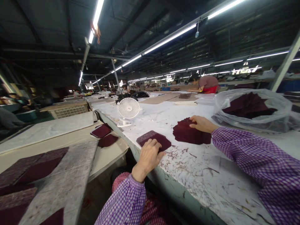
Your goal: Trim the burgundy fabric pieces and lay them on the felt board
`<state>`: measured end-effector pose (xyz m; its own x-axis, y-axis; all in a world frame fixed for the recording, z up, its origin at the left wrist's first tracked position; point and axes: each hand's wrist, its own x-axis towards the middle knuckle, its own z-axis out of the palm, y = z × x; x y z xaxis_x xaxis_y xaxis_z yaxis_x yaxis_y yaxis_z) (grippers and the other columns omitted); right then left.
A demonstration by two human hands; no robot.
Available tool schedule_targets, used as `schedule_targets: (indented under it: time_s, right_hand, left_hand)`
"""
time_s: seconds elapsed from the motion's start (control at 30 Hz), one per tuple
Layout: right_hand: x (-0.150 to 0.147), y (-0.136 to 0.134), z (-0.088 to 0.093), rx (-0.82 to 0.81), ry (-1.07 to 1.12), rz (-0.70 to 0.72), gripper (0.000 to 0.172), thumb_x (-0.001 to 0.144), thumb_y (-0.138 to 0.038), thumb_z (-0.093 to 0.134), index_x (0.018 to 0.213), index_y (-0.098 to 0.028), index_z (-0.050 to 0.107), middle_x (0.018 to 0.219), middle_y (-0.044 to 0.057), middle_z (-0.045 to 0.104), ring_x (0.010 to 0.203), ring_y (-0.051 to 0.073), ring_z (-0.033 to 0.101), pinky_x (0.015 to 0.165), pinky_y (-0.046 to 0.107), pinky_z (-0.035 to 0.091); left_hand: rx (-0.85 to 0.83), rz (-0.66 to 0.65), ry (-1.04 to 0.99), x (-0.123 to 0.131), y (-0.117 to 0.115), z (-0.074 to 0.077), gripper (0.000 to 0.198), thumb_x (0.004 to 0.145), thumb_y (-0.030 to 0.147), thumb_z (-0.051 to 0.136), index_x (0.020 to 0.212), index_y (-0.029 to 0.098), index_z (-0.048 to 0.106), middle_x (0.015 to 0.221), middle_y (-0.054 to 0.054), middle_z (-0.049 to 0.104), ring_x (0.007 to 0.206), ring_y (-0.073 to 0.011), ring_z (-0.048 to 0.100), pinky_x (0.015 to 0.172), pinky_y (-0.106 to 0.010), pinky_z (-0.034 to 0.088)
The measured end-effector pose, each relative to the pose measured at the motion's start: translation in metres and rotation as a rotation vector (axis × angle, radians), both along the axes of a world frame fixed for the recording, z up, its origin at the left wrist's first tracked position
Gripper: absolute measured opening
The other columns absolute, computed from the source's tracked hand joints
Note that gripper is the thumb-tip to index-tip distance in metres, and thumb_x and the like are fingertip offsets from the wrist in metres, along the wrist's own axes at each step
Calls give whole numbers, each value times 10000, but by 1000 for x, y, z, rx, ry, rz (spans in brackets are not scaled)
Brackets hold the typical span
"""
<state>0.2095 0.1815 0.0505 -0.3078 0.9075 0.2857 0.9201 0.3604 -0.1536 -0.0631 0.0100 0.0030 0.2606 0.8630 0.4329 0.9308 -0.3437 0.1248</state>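
My left hand (148, 154) rests over the near edge of a maroon fabric piece (164, 141), its fingers spread and its thumb apart. A speckled greyish-maroon strip (146, 136) shows at the far left of that piece. To the right, a fanned stack of maroon fabric pieces (187, 133) lies on the white table (187, 159). My right hand (202, 124) touches the top of the stack from its right side. Its thumb and fingers are apart, with maroon cloth showing between them.
A small white fan (128, 108) stands near the table's left edge. At the right is a clear plastic bag (220, 109) of maroon pieces. Lower left, a side table (112, 159) and a grey board (70, 175) hold more pieces. A person (208, 83) bends over farther back. Thread scraps litter the tabletop.
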Motion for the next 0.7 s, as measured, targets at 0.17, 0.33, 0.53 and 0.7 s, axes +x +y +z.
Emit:
schedule_targets:
  time_s: [0.17,0.33,0.53,0.7]
  right_hand:
    - [-1,-7,-2,35,-214,-13,416,811,-277,509,1214,-174,532,1207,136,539,1074,282,523,892,383,399]
    - [-11,-9,5,48,-218,-2,290,877,-261,402,1067,-200,612,1042,99,622,942,251,574,816,365,411]
    - [-8,-14,-11,315,-202,-154,378,812,-285,551,1161,-142,527,1103,169,547,1015,316,507,820,407,389]
    - [-2,-10,-22,124,-202,-58,283,821,-145,466,1086,-180,561,1046,128,572,845,256,579,716,375,415]
  left_hand:
    - [11,65,45,12,5,1,153,828,189,474,824,163,625,896,-65,619,892,-212,553,814,-323,427]
    - [-48,187,-316,1,16,-2,172,758,146,474,728,179,640,767,-29,665,752,-176,604,706,-278,425]
    - [-139,161,-668,-18,27,-7,161,722,173,491,642,167,631,617,4,633,608,-137,581,600,-239,404]
    - [-117,158,-686,-18,27,-11,153,729,176,490,654,165,623,591,10,605,562,-121,545,563,-227,390]
